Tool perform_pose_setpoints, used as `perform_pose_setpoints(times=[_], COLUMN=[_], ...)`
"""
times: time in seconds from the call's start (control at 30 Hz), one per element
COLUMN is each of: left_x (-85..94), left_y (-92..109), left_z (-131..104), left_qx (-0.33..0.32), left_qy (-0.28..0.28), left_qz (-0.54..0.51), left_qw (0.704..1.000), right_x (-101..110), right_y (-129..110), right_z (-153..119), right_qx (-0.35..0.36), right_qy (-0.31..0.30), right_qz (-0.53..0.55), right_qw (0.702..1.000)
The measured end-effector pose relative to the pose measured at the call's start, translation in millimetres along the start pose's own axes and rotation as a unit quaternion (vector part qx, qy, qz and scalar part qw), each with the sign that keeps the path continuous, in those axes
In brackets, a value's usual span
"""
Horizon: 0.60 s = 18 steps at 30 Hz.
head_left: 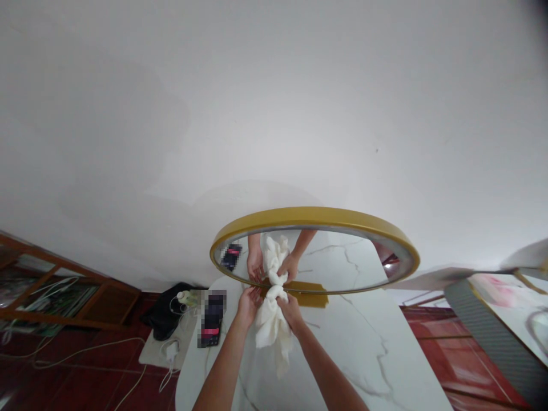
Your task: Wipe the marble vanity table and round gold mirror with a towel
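Note:
A round mirror (317, 217) with a thick gold rim stands on a gold base (310, 299) on a white marble-patterned table (355, 342). My right hand (291, 313) is closed on a bunched white cloth (269, 326), pressing it near the mirror's lower edge. The cloth's loose ends hang toward me over the tabletop. Just left of the cloth, my left hand (248, 307) curls its fingers at the left end of the base; the fingertips are partly hidden. Both hands and the cloth are reflected in the glass.
A dark phone (214, 317), partly blurred out, lies at the table's left edge. Beyond that edge, a black bag (165, 314) and a white charger (172, 349) with cables sit lower down. A wooden cabinet (64, 291) stands left. Another table (496, 325) is right; a white wall (274, 114) rises behind.

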State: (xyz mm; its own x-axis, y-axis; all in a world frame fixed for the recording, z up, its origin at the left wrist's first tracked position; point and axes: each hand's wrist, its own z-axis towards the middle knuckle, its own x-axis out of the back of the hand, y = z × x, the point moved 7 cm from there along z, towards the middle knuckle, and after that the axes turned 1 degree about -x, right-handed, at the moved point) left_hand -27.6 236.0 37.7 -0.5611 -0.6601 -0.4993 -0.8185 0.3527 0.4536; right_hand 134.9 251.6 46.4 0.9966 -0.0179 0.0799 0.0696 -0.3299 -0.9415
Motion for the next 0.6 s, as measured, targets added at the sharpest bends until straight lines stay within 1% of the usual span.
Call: perform_pose_setpoints(times=[0.07, 0.1, 0.13, 0.2, 0.3, 0.43, 0.5, 0.57, 0.6], left_x=[-0.5, -0.4, -0.1, 0.9, 1.6, 0.3, 0.0, 0.2, 0.6], left_y=[1.4, 2.3, 3.0, 4.3, 6.0, 6.9, 6.9, 7.0, 7.0], left_z=[-1.0, -1.6, -2.2, -3.6, -5.7, -7.5, -7.8, -7.7, -7.5], left_qx=[-0.010, -0.015, -0.017, -0.018, -0.021, -0.025, -0.026, -0.027, -0.029], left_qy=[-0.001, 0.001, 0.002, 0.007, 0.014, 0.016, 0.018, 0.019, 0.019], left_qz=[0.005, 0.009, 0.012, 0.019, 0.024, 0.029, 0.031, 0.033, 0.033], left_qw=[1.000, 1.000, 1.000, 1.000, 0.999, 0.999, 0.999, 0.999, 0.999], right_x=[-2.5, -0.3, 4.2, 19.8, 57.5, 121.9, 150.7, 170.3, 175.1], right_y=[-0.6, 0.1, 1.4, 5.4, 13.8, 27.1, 32.2, 35.9, 37.2], right_z=[1.3, 1.5, 1.4, 0.3, -3.7, -13.1, -18.3, -22.3, -23.3], right_qx=[-0.001, -0.003, -0.006, -0.013, -0.028, -0.059, -0.067, -0.071, -0.072], right_qy=[-0.010, -0.012, -0.011, -0.004, 0.023, 0.073, 0.100, 0.122, 0.130], right_qz=[0.002, 0.003, 0.004, 0.009, 0.017, 0.028, 0.034, 0.035, 0.035], right_qw=[1.000, 1.000, 1.000, 1.000, 0.999, 0.995, 0.992, 0.989, 0.988])
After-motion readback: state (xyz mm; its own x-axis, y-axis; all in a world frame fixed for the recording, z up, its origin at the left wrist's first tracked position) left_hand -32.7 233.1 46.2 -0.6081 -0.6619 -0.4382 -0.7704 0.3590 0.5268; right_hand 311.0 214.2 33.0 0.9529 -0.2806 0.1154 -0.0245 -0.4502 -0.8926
